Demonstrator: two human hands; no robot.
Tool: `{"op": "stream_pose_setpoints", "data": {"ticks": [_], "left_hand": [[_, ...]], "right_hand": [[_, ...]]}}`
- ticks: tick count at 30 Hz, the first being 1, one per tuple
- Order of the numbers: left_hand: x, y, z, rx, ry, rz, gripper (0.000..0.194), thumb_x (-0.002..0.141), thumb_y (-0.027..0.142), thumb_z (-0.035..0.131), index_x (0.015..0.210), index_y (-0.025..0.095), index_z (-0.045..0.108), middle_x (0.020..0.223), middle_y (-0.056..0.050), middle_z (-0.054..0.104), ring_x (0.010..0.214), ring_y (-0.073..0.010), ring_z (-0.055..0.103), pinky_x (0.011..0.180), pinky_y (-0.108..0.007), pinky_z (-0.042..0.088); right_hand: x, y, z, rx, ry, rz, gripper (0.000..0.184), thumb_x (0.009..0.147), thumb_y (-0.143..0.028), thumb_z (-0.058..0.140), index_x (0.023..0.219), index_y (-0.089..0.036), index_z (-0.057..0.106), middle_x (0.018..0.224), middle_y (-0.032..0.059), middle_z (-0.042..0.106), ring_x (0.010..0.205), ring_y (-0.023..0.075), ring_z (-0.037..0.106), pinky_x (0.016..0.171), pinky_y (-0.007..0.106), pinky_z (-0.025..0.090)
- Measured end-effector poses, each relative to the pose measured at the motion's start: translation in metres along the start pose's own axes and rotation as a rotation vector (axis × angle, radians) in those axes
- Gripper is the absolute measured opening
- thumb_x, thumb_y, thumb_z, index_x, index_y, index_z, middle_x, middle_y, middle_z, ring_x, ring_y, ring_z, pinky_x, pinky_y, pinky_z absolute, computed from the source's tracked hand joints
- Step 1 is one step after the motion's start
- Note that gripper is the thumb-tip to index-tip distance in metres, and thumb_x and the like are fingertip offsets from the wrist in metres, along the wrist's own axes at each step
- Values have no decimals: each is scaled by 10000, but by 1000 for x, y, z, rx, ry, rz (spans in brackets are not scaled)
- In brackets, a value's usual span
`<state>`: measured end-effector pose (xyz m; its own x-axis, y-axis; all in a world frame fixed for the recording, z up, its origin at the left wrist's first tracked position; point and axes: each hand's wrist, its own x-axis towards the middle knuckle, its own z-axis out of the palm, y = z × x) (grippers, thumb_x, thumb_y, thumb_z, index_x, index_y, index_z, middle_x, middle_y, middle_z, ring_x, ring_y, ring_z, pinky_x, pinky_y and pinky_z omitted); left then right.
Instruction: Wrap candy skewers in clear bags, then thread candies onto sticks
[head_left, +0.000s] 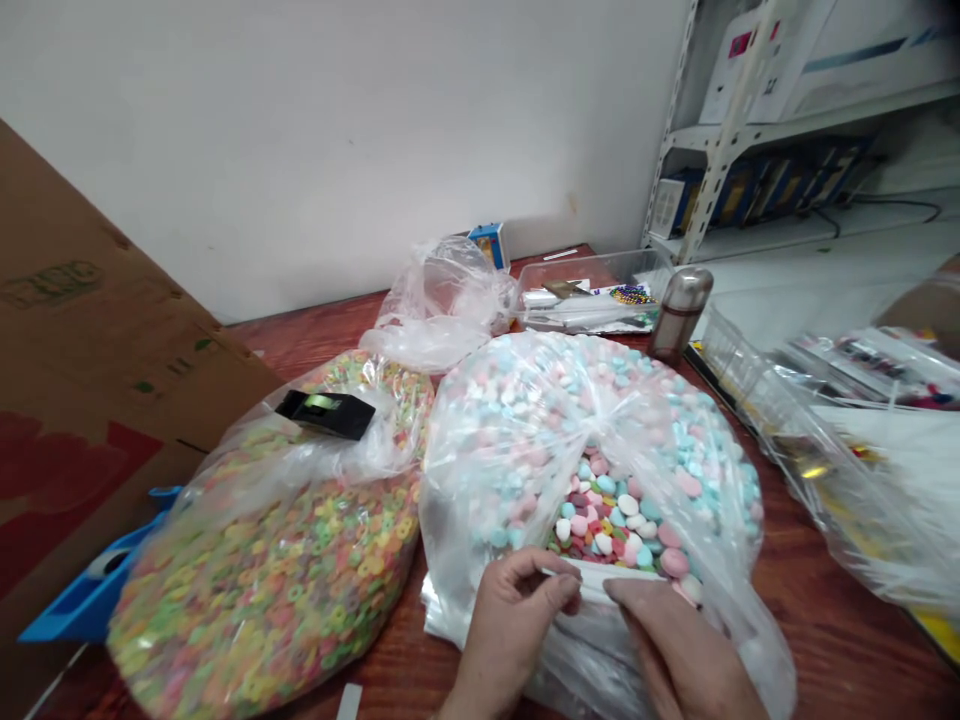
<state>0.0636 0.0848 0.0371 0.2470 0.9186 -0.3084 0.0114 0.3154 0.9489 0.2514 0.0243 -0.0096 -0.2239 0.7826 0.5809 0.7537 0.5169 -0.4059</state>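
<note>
A big clear plastic bag of pastel pink, blue and white candies lies in the middle of the table, gathered at its top. In front of its opening, my left hand pinches the left part of a whitish plastic strip, which looks like the edge of a small plastic bag. My right hand has its fingers closed at the strip's right part. Pastel pieces mixed with small red, yellow and green ones show just beyond the strip. Whether they lie inside the small bag, I cannot tell.
Left lies a large bag of colourful ring-shaped pieces, with a black tape dispenser on top. A cardboard box and a blue scoop-like tray flank it. Behind stand crumpled plastic, a clear bin and a metallic bottle.
</note>
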Motion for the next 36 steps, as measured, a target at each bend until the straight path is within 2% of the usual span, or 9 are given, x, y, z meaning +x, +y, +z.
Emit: {"op": "stream_pose_setpoints", "data": {"ticks": [3, 6, 8, 11, 18, 24, 29, 33, 36], "left_hand": [[12, -1, 2, 182, 34, 134, 224, 782, 247, 682, 994, 179, 708, 872, -66, 722, 774, -196, 653, 739, -309, 512], [26, -4, 5, 651, 93, 351, 251, 832, 146, 575, 1053, 208, 675, 1016, -87, 679, 952, -237, 621, 872, -389, 484], [34, -9, 9, 908, 94, 393, 215, 837, 105, 533, 977, 200, 666, 988, -93, 650, 972, -259, 597, 875, -420, 474], [41, -18, 13, 1065, 102, 363, 184, 854, 101, 506, 952, 185, 638, 968, -104, 631, 960, -275, 586, 845, -435, 478], [44, -21, 6, 943, 124, 324, 131, 863, 116, 494, 842, 192, 599, 880, -65, 640, 861, -225, 593, 778, -359, 465], [43, -15, 8, 936, 66, 393, 226, 839, 122, 532, 1011, 208, 651, 945, -75, 674, 917, -238, 608, 846, -386, 462], [43, -13, 12, 937, 16, 389, 139, 849, 198, 583, 929, 212, 696, 895, -75, 684, 886, -252, 608, 835, -398, 460], [43, -7, 11, 650, 73, 358, 187, 867, 178, 547, 951, 201, 713, 952, -80, 687, 946, -243, 602, 867, -391, 454], [41, -1, 10, 215, -33, 183, 246, 864, 217, 583, 1081, 187, 695, 931, -67, 696, 852, -202, 628, 795, -339, 487]], "right_hand": [[18, 10, -9, 54, -14, 188, 349, 947, -145, 429, 1282, -198, 511, 1098, 89, 692, 1033, 198, 663, 853, 297, 529], [38, 24, -12, 82, -78, 460, 199, 961, -220, 441, 1086, -239, 595, 974, 53, 677, 921, 205, 665, 770, 315, 528], [49, 27, -5, 87, -217, 478, 169, 946, -213, 465, 997, -264, 618, 922, 24, 666, 878, 202, 659, 746, 315, 513], [62, 23, 15, -26, -352, 429, 167, 937, -226, 488, 1020, -278, 625, 1004, 23, 675, 883, 210, 667, 733, 316, 487], [65, 24, 51, -123, -345, 499, 172, 928, -194, 452, 973, -172, 617, 933, 99, 665, 709, 221, 656, 542, 281, 369], [55, 35, 44, 93, -277, 548, 157, 926, -287, 461, 900, -195, 585, 895, 67, 653, 784, 219, 619, 658, 301, 414], [51, 40, 30, 326, -173, 696, 266, 917, -416, 503, 793, -195, 586, 770, 41, 641, 717, 204, 580, 664, 312, 433], [54, 38, 18, 543, -104, 779, 320, 910, -475, 514, 853, -178, 615, 750, 26, 639, 690, 187, 579, 627, 288, 449], [56, 28, 12, 845, -71, 872, 352, 905, -518, 531, 913, -176, 613, 617, -37, 540, 524, 119, 470, 484, 222, 364]]}}
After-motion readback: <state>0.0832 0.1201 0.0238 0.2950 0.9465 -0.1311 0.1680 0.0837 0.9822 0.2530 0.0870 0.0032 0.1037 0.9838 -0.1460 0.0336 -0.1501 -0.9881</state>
